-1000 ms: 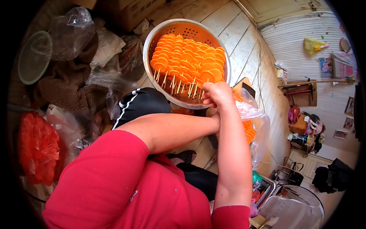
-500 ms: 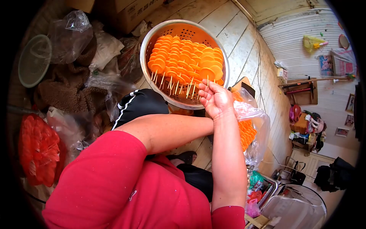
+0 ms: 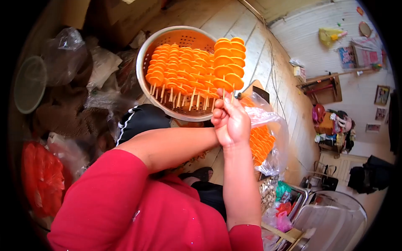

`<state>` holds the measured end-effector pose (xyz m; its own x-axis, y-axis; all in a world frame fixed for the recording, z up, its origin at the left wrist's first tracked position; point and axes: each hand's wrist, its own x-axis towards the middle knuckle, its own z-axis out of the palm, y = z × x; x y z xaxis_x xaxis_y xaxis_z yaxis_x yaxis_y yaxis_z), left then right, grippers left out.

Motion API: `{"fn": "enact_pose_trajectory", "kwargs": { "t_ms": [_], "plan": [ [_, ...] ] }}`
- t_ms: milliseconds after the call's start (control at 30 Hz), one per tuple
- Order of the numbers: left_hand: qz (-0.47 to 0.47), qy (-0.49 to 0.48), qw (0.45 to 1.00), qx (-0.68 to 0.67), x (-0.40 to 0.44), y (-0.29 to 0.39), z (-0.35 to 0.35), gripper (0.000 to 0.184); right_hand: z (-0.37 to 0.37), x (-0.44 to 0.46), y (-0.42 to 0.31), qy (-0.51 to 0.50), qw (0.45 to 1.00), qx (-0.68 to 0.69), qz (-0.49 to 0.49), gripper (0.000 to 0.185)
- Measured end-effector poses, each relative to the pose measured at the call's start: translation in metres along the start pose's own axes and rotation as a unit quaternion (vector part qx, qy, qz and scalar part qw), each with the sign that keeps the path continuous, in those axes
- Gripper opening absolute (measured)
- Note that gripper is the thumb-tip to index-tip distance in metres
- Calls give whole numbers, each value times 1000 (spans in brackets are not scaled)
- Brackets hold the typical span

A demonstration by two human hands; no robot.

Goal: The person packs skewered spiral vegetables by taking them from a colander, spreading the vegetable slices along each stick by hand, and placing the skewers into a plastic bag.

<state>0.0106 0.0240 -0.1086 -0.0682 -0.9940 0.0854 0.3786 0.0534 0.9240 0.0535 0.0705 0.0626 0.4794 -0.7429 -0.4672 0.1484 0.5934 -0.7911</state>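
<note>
My right hand point(image 3: 232, 121) is palm up with its fingers closed on the thin stick ends of two skewers of round orange slices point(image 3: 224, 71). These skewers stand roughly upright, over the right rim of a metal colander point(image 3: 144, 88). Inside the colander lie several more orange-slice skewers point(image 3: 178, 69), side by side, with their bare stick ends toward me. My left forearm point(image 3: 180, 142) reaches across to behind my right wrist. My left hand is hidden there, so its fingers do not show.
A clear plastic bag point(image 3: 278, 142) with more orange slices point(image 3: 260, 144) lies right of my right forearm. Beyond it is a wooden board point(image 3: 252, 86) with a dark object. A red bag point(image 3: 42, 178), other plastic bags and brown fabric point(image 3: 67, 108) lie at left.
My right hand has lifted two orange-slice skewers up from the right side of the colander's pile. The whole view has shifted slightly.
</note>
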Motion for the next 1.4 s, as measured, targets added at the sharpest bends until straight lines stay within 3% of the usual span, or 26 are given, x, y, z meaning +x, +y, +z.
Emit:
{"fn": "enact_pose_trajectory", "kwargs": {
  "t_ms": [200, 267, 333, 500, 667, 733, 767, 933, 1000, 1100, 1200, 1400],
  "plan": [
    [-23, 24, 997, -67, -22, 66, -9, 7, -47, -94, 2, 24, 992, 73, -104, 29],
    [-162, 79, 984, 15, -22, 89, -4, 8, -69, -130, 9, 84, 985, 74, -132, 29],
    [-171, 54, 983, -27, -21, 91, -4, 9, -95, -162, 23, 147, 974, 94, -142, 28],
    [-171, 60, 983, 16, -21, 99, -3, 6, -149, -202, 69, 246, 946, 172, -121, 28],
    [-135, 62, 989, 9, -16, 93, -3, 11, -165, -176, 79, 254, 941, 210, -71, 29],
    [-100, 94, 984, 118, -15, 94, -3, 23, -168, -156, 77, 214, 950, 216, -76, 29],
    [-101, 102, 974, 175, -15, 96, -3, 22, -167, -145, 75, 194, 952, 224, -79, 29],
    [-142, 100, 971, 164, -7, 97, -4, 13, -160, -97, 66, 163, 956, 233, -71, 25],
    [-75, 127, 984, 95, -6, 94, -1, 15, -159, -84, 66, 156, 955, 242, -72, 25],
    [2, 141, 978, 153, -4, 90, -5, 16, -156, -70, 64, 162, 954, 244, -66, 26],
    [-50, 116, 989, 71, -7, 102, 0, 14, -153, -59, 65, 169, 957, 227, -69, 26],
    [-78, 108, 990, 34, -10, 117, 8, 11, -156, -38, 71, 210, 952, 213, -62, 25]
  ]
}}
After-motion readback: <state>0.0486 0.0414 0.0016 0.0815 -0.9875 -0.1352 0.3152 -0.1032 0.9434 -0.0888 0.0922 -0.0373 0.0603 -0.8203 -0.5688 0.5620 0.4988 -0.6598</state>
